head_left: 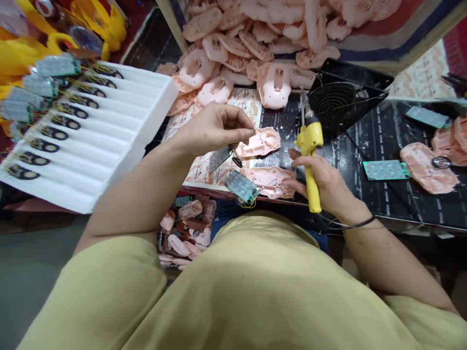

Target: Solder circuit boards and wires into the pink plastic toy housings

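My left hand (215, 127) pinches what looks like a thin wire above a pink plastic shell half (268, 141). Below that hand are a tilted dark board (220, 158) and a small black round part (237, 161), partly covered. My right hand (330, 184) is wrapped round the handle of a yellow soldering gun (313, 138), its metal tip pointing up and away from me. Between my hands, near the table edge, lies a second pink shell half (273, 181). A green circuit board (242, 186) with yellow wires rests against its left end.
On the left, a white foam tray (134, 104) carries several small speakers wired to boards. Pink shells (275, 85) pile up at the back beside a black fan (337, 102). More boards (386, 170) and shells (428, 167) lie right. A container of pink parts (189, 228) sits below the table.
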{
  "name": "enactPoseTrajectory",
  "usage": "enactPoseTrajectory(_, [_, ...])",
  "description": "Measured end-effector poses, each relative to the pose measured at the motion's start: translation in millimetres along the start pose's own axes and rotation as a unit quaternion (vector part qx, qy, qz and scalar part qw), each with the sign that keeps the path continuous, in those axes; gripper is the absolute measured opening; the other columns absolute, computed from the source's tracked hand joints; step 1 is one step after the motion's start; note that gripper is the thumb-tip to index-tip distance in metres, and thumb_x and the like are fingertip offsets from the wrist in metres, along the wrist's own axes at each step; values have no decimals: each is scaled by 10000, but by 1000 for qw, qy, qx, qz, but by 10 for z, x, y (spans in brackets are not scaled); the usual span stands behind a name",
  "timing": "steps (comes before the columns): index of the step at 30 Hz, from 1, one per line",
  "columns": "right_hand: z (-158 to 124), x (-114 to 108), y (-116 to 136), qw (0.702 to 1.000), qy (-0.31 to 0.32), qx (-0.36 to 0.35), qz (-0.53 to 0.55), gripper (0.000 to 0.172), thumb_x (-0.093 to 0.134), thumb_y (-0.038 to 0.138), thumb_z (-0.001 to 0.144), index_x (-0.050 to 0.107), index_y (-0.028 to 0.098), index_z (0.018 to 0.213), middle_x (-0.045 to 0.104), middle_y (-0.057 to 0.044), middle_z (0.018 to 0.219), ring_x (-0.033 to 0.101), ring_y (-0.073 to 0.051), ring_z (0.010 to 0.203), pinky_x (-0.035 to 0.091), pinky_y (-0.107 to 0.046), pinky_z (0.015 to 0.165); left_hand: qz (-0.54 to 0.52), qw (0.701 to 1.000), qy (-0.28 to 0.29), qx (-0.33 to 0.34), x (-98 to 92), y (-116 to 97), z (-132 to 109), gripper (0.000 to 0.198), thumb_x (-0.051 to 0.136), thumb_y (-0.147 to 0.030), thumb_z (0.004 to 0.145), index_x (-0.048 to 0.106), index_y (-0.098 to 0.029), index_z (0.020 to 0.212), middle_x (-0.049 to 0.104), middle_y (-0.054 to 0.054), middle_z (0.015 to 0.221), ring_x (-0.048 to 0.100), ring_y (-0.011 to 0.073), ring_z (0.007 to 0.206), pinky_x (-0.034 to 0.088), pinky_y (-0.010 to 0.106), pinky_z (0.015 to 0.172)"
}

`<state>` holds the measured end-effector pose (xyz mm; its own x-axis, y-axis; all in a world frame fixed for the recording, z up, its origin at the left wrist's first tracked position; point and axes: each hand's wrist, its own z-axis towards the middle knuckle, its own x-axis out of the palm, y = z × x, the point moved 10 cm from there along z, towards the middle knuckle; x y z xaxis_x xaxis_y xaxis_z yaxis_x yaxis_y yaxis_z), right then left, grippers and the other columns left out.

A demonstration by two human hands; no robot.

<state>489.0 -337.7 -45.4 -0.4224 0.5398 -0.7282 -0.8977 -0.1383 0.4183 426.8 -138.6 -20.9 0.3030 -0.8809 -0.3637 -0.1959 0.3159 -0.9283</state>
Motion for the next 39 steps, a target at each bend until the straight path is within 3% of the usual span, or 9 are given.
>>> enactPoseTrajectory(4, [391,147,-301,999,-11,40,-21,244,612,349,947,518,251,1150,698,-68,1137,676,-235,1051,537,-392,926,-28,999,-17,10,-69,62,125,138,791,-211,765,707,-120,826,640,17,654,673,150,709,554,263,677])
enactPoseTrajectory(9, [801,678,-539,995,97,-22,-15,457,756,457,829,544,210,1151,685,-102,1108,642,-277,1076,474,-439,1000,21,999,13,30,-30,47,264,130,754,-220,779,700,-109,822,662,25,696,640,127,705,527,250,690])
enactPoseTrajectory(14, [834,782,-618,990,142,-13,-1,579,799,490,782,513,194,1189,688,-93,1061,659,-250,954,483,-345,806,32,996,49,60,71,23,353,139,732,-242,765,677,-114,771,651,13,689,565,78,635,456,202,628])
enactPoseTrajectory(20, [522,523,-535,991,105,12,-87,594,811,526,752,544,204,1173,708,-108,1059,673,-294,989,475,-398,842,61,991,93,78,324,84,433,103,678,-228,769,678,-125,762,666,12,703,555,79,623,436,209,628])
enactPoseTrajectory(25, [268,111,-370,997,-12,19,-79,463,728,508,853,567,221,1179,738,-82,1046,707,-253,940,530,-447,929,252,954,124,107,608,144,438,159,605,-170,771,741,-136,846,719,25,768,600,113,692,420,230,671])
enactPoseTrajectory(31, [0,-431,25,993,-104,-8,-47,105,734,242,877,687,269,967,723,41,741,646,-137,557,537,-281,559,370,905,179,109,837,204,405,185,587,-170,777,761,-160,838,735,38,812,625,142,747,412,238,707])
enactPoseTrajectory(35, [-154,-555,172,998,-38,-32,-48,442,694,338,912,596,296,1341,719,44,721,672,-151,579,543,-283,554,370,905,197,75,854,239,406,178,610,-209,781,763,-151,851,728,55,814,615,158,737,405,252,699])
enactPoseTrajectory(37, [-260,-695,154,993,-56,-19,-100,669,642,491,922,424,264,1513,753,-6,830,710,-190,669,571,-311,600,367,907,197,68,852,235,408,173,611,-222,774,759,-149,828,718,52,794,606,158,720,396,252,681])
enactPoseTrajectory(39, [-375,-865,105,982,-106,8,-159,729,617,573,912,413,237,1526,761,-70,997,732,-243,790,597,-354,675,375,903,195,69,853,223,408,179,592,-214,764,753,-155,812,712,41,777,600,148,709,388,245,669])
